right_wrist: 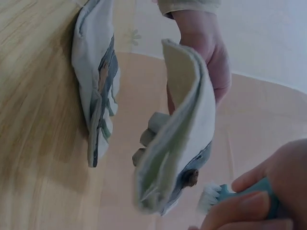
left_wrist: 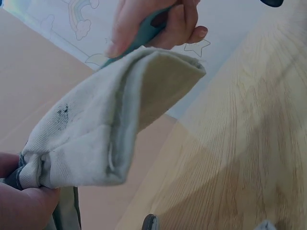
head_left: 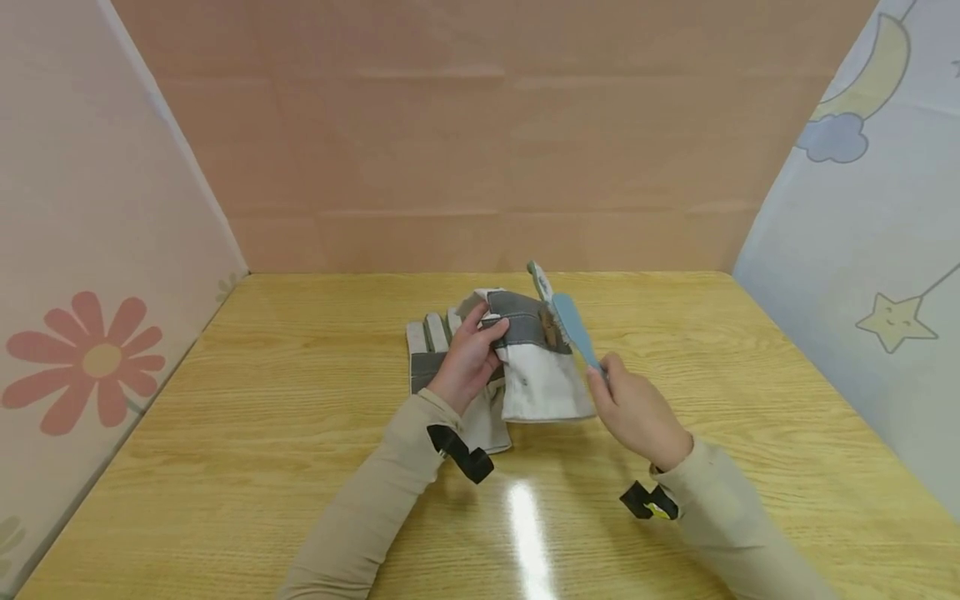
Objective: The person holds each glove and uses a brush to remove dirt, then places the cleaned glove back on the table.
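My left hand (head_left: pixel 471 358) grips a white and grey work glove (head_left: pixel 543 383) between thumb and fingers, holding it up above the table. A brown stain (right_wrist: pixel 190 178) marks the glove's grey band, and dark smudges (left_wrist: pixel 62 115) show on its white cuff. In my right hand (head_left: pixel 637 408) is a blue brush (head_left: pixel 573 325), gripped by its handle. Its white bristles (right_wrist: pixel 209 197) face the stain at close range; whether they touch it I cannot tell. A second, similar glove (head_left: pixel 427 362) lies on the table, partly hidden behind my left hand.
The wooden table (head_left: pixel 300 483) has a bright light reflection near its front. A plain pinkish backdrop (head_left: pixel 480 150) stands along the back edge. Printed side panels flank the table, with a flower (head_left: pixel 101 361) on the left and a star (head_left: pixel 896 322) on the right.
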`<state>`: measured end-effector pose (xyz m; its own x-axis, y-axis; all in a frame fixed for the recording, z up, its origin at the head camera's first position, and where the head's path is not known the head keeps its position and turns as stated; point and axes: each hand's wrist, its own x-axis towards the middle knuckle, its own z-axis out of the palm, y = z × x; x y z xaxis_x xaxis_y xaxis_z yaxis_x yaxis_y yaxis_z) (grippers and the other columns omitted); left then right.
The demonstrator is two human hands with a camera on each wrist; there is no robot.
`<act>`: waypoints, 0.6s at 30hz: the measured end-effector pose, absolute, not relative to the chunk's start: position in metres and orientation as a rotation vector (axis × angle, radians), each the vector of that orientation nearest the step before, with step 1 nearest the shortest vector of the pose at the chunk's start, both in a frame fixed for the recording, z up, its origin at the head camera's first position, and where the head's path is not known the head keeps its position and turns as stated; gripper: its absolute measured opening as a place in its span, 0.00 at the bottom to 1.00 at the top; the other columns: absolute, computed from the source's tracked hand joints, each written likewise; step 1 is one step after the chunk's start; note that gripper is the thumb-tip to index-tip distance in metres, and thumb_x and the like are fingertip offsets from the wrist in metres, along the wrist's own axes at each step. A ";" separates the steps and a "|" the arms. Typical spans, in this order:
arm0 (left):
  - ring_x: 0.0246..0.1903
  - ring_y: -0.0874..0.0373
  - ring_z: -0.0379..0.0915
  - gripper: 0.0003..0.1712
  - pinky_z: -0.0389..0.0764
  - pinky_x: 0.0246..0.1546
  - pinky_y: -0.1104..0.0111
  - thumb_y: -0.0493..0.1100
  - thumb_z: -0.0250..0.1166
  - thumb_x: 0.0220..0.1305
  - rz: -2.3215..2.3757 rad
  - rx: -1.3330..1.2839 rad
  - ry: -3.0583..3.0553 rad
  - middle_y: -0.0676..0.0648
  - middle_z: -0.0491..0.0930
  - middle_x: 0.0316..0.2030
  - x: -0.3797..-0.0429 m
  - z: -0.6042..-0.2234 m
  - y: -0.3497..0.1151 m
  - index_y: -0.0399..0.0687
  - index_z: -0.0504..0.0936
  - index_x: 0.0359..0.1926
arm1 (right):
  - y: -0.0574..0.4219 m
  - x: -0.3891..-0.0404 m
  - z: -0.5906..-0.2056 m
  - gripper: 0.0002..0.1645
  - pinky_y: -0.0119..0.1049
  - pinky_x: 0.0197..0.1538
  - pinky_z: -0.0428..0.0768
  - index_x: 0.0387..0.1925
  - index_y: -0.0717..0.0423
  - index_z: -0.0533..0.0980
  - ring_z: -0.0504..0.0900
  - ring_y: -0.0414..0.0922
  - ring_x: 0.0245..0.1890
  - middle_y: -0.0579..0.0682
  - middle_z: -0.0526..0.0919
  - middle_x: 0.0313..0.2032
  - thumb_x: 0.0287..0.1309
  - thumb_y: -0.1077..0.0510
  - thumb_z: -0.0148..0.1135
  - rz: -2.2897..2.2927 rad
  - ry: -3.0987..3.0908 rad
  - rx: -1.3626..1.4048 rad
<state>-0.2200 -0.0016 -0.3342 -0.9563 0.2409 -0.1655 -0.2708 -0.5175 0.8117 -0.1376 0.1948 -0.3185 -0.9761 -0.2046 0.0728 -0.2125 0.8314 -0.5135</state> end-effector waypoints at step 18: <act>0.66 0.43 0.58 0.34 0.63 0.66 0.55 0.32 0.45 0.71 2.490 -0.009 1.338 0.40 0.57 0.69 -0.216 -0.335 0.001 0.50 0.45 0.73 | 0.194 -0.137 -0.320 0.18 0.30 0.14 0.59 0.37 0.64 0.65 0.60 0.39 0.11 0.46 0.63 0.13 0.72 0.52 0.39 0.730 -2.963 0.318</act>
<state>-0.2162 0.0007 -0.3345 -0.9509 0.2697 -0.1520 -0.2756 -0.5138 0.8124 -0.1368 0.1941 -0.3199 -0.9759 -0.1822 0.1200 -0.2171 0.8656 -0.4513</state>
